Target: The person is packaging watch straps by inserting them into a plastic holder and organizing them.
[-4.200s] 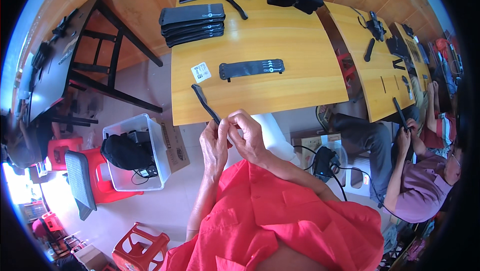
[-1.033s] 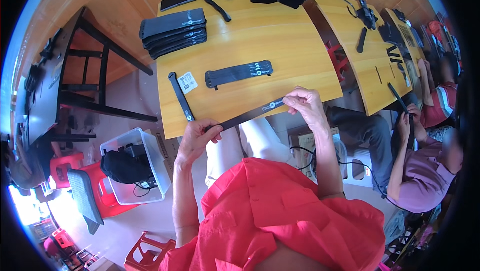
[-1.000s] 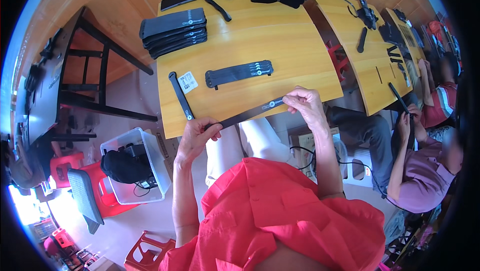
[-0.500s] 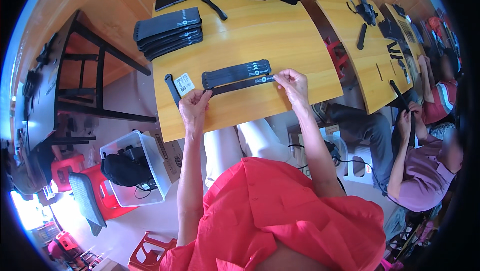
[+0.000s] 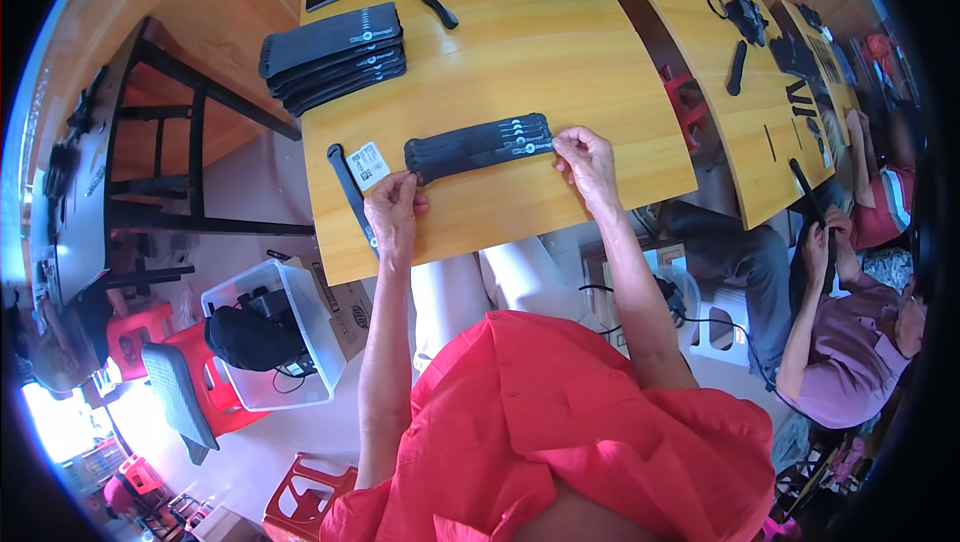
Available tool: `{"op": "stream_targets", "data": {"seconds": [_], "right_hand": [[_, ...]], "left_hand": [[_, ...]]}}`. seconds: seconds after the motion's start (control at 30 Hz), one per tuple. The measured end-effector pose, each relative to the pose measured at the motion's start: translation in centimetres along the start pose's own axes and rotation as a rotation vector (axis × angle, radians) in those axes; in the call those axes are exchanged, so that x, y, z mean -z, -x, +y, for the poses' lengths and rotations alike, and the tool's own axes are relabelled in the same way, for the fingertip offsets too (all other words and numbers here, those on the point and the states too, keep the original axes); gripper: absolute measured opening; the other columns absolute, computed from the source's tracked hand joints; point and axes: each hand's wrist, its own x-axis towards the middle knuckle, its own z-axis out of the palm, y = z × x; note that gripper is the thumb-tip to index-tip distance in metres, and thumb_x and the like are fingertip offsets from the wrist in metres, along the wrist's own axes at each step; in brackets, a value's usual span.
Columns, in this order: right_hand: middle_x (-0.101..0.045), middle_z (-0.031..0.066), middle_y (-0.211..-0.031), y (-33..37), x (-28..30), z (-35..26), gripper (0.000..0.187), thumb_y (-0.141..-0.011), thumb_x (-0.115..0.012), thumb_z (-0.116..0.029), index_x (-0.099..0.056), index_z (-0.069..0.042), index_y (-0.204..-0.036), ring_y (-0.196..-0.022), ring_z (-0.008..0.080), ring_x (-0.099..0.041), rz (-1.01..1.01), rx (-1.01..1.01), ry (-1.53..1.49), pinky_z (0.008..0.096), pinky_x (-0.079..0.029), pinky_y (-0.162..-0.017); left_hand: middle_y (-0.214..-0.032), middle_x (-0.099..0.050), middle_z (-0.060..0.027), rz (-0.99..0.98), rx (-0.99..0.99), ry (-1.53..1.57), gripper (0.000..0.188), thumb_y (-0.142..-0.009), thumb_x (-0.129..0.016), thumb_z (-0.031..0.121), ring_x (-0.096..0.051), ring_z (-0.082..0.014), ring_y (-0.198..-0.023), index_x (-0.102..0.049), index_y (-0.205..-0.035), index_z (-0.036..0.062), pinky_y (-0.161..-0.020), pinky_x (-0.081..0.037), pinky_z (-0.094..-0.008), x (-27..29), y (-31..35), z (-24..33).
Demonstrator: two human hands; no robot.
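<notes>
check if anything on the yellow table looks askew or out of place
Nothing stands out. Both hands, left and right, hold the ends of the small stack of black straps, which lies tidy. The bigger stack is neat; one loose strap lies beside a white tag.

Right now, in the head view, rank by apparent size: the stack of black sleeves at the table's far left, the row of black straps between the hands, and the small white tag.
1. Stack of black sleeves
2. Row of black straps, slightly smaller, nearly alike
3. Small white tag

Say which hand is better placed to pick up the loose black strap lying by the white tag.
Left. The left hand rests at the strap stack's left end, right beside the loose black strap and white tag. The right hand sits at the stack's far end.
</notes>
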Motion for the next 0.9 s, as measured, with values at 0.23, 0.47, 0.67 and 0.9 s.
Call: {"op": "stream_targets", "data": {"seconds": [0.23, 0.47, 0.67, 0.9], "right_hand": [[-0.056, -0.0020, -0.063, 0.1, -0.4, -0.1, 0.010, -0.081, -0.065, -0.015, -0.059, -0.006, -0.081, -0.052, 0.0035, -0.051, 0.037, -0.002, 0.029, 0.0160, -0.036, -0.041], [-0.056, -0.0012, -0.063, 0.1, -0.4, -0.3, 0.011, -0.081, -0.064, -0.013, -0.060, -0.004, -0.082, -0.052, 0.0040, -0.051, 0.044, -0.004, 0.020, 0.0162, -0.038, -0.043], [-0.056, -0.0005, -0.063, 0.0, -0.6, -0.1, 0.009, -0.082, -0.062, -0.010, -0.061, -0.002, -0.085, -0.053, 0.0046, -0.053, 0.043, 0.006, 0.026, 0.0166, -0.040, -0.043], [-0.056, -0.0005, -0.062, 0.1, -0.5, -0.1, 0.008, -0.082, -0.062, -0.009, -0.061, -0.002, -0.086, -0.052, 0.0046, -0.053, 0.048, -0.007, 0.038, 0.0170, -0.041, -0.044]], "left_hand": [[-0.066, -0.061, -0.0059, 0.083, -0.006, -0.072, 0.014, -0.085, -0.057, 0.006, -0.055, -0.0075, -0.053, -0.062, -0.088, -0.0062, -0.049, -0.048, -0.0196, -0.8, 0.5, 0.7], [-0.065, -0.060, -0.0062, 0.147, -0.025, -0.058, 0.012, -0.084, -0.058, 0.005, -0.056, -0.0080, -0.053, -0.061, -0.087, -0.0067, -0.048, -0.048, -0.0200, -1.3, 0.4, 0.1], [-0.066, -0.061, -0.0066, 0.181, -0.028, -0.104, 0.013, -0.084, -0.059, 0.006, -0.056, -0.0084, -0.052, -0.061, -0.088, -0.0062, -0.047, -0.049, -0.0203, -1.4, 0.5, 0.7], [-0.066, -0.061, -0.0059, 0.177, -0.041, -0.098, 0.013, -0.085, -0.059, 0.007, -0.056, -0.0078, -0.051, -0.061, -0.088, -0.0057, -0.046, -0.048, -0.0198, -1.5, 0.4, 0.3]]}}
